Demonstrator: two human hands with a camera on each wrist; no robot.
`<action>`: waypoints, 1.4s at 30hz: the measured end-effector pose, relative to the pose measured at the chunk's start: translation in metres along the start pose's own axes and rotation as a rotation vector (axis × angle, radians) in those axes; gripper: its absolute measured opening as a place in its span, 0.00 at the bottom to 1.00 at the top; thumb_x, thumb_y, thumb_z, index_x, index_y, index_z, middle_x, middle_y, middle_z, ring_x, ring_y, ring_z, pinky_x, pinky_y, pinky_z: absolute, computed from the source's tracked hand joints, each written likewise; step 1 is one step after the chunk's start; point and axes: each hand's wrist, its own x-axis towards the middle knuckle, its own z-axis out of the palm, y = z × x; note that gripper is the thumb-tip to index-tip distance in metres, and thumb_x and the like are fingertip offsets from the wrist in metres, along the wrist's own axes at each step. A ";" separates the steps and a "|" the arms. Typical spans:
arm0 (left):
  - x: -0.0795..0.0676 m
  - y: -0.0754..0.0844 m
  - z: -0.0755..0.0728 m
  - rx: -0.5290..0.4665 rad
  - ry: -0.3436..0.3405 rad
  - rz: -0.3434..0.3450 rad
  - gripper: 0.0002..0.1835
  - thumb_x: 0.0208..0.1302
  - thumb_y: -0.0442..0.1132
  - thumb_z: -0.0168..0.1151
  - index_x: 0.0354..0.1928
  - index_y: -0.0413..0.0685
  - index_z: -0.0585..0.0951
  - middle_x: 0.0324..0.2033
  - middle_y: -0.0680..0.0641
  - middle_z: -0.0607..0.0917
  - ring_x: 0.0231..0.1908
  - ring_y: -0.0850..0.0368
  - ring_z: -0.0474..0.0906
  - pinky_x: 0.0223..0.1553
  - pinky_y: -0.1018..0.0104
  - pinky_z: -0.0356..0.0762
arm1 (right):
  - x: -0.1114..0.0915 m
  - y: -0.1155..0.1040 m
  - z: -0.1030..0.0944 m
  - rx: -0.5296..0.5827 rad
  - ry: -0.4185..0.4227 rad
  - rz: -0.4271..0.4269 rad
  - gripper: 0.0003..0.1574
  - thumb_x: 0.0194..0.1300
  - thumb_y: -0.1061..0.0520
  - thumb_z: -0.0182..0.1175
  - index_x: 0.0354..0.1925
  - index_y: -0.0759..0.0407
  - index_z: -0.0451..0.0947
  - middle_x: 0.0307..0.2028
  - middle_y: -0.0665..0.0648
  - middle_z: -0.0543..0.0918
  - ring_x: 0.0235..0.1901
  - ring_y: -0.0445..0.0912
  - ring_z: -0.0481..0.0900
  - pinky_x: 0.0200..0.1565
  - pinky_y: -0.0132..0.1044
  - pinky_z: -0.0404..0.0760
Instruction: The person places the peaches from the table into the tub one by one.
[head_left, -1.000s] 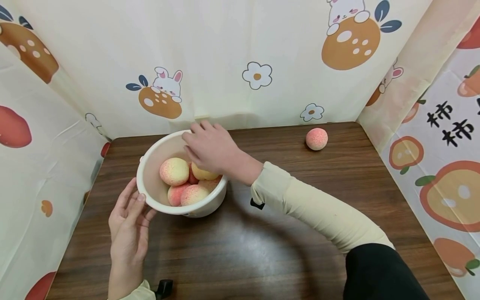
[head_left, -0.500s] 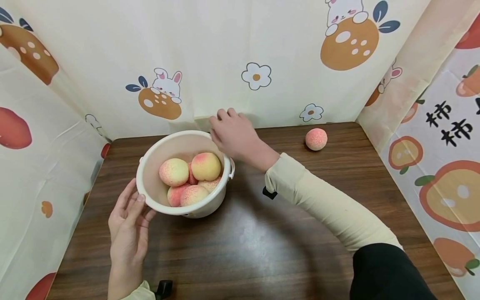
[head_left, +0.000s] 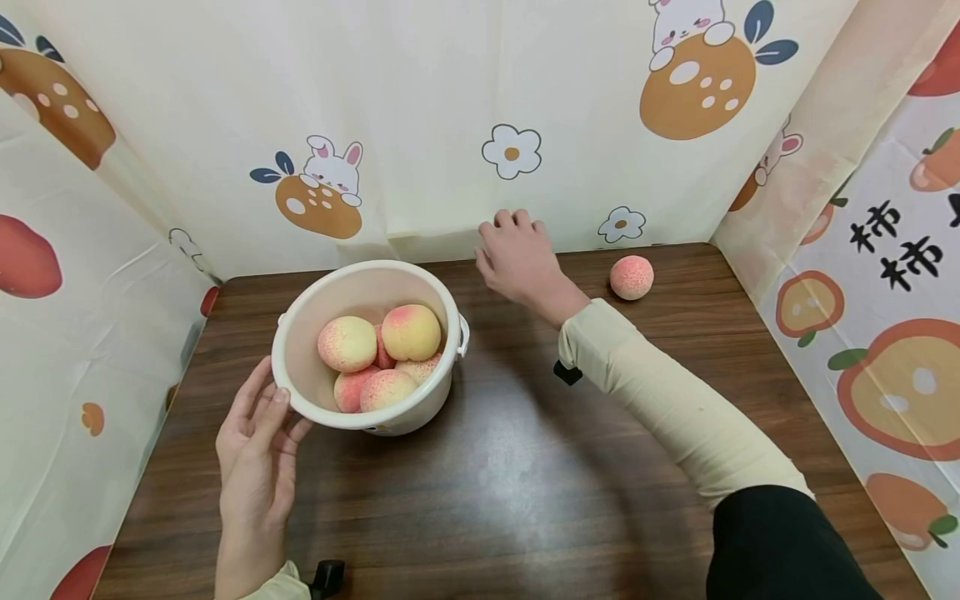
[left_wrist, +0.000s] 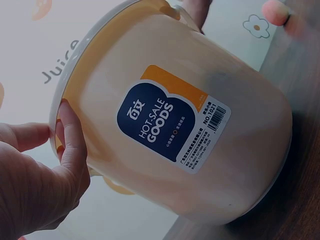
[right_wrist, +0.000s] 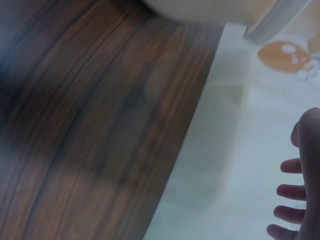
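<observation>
A white bucket [head_left: 425,410] stands at the back left of the table, and several peaches [head_left: 411,333] lie in it. My left hand [head_left: 257,467] pinches the left side of its rim between thumb and fingers; in the left wrist view the same hand [left_wrist: 45,175] holds the rim beside the bucket's labelled wall [left_wrist: 235,85]. Between the bucket and a lone pink peach [head_left: 632,277], my right hand [head_left: 523,260] hovers above the table's back edge. Its fingers are relaxed and hold nothing. The right wrist view shows part of this hand [right_wrist: 307,185] at the right border.
The dark wooden table [head_left: 510,500] is bordered at the back by a printed curtain [head_left: 442,100], with more printed cloth at both sides. A handle joint [head_left: 463,337] sticks out on the bucket's right side.
My right hand has left the bucket and moved right, toward the lone peach. A yellow-pink peach, partly covered by that hand before, now shows in the bucket. The left hand stays put.
</observation>
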 end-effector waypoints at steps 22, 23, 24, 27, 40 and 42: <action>0.000 0.001 -0.001 0.006 0.022 -0.005 0.26 0.76 0.26 0.56 0.74 0.41 0.70 0.57 0.40 0.82 0.45 0.57 0.88 0.39 0.66 0.92 | -0.030 0.109 0.039 -0.001 -0.078 0.223 0.30 0.82 0.43 0.39 0.65 0.61 0.72 0.63 0.68 0.73 0.67 0.69 0.65 0.65 0.70 0.68; 0.000 0.001 -0.001 0.008 0.022 -0.005 0.26 0.76 0.26 0.56 0.74 0.42 0.70 0.57 0.40 0.82 0.45 0.57 0.88 0.39 0.66 0.92 | -0.032 0.113 0.041 -0.003 -0.088 0.230 0.30 0.82 0.43 0.39 0.65 0.61 0.71 0.64 0.69 0.72 0.68 0.70 0.65 0.66 0.71 0.68; 0.000 0.001 -0.001 0.006 0.022 -0.006 0.26 0.76 0.26 0.56 0.74 0.42 0.70 0.57 0.41 0.82 0.45 0.57 0.88 0.39 0.66 0.92 | -0.034 0.117 0.042 -0.004 -0.096 0.238 0.31 0.82 0.43 0.39 0.66 0.62 0.71 0.65 0.69 0.72 0.69 0.70 0.64 0.66 0.72 0.67; 0.000 0.001 -0.002 0.004 0.019 -0.008 0.27 0.76 0.26 0.56 0.74 0.42 0.70 0.58 0.41 0.82 0.46 0.57 0.88 0.39 0.67 0.92 | -0.042 0.128 0.045 -0.008 -0.123 0.265 0.31 0.82 0.43 0.38 0.65 0.63 0.70 0.66 0.70 0.71 0.69 0.71 0.63 0.67 0.73 0.65; 0.000 0.002 -0.001 0.010 0.012 -0.008 0.27 0.76 0.26 0.56 0.74 0.41 0.70 0.56 0.41 0.83 0.45 0.57 0.88 0.39 0.67 0.92 | -0.066 0.157 0.058 0.029 -0.195 0.421 0.36 0.81 0.44 0.38 0.76 0.62 0.62 0.73 0.76 0.62 0.72 0.77 0.56 0.66 0.77 0.63; 0.000 0.002 0.000 0.016 0.011 -0.012 0.27 0.76 0.26 0.56 0.74 0.42 0.70 0.56 0.41 0.83 0.46 0.57 0.88 0.39 0.67 0.92 | -0.068 0.159 0.060 0.039 -0.213 0.437 0.36 0.81 0.44 0.39 0.76 0.61 0.60 0.74 0.76 0.61 0.72 0.78 0.55 0.66 0.78 0.63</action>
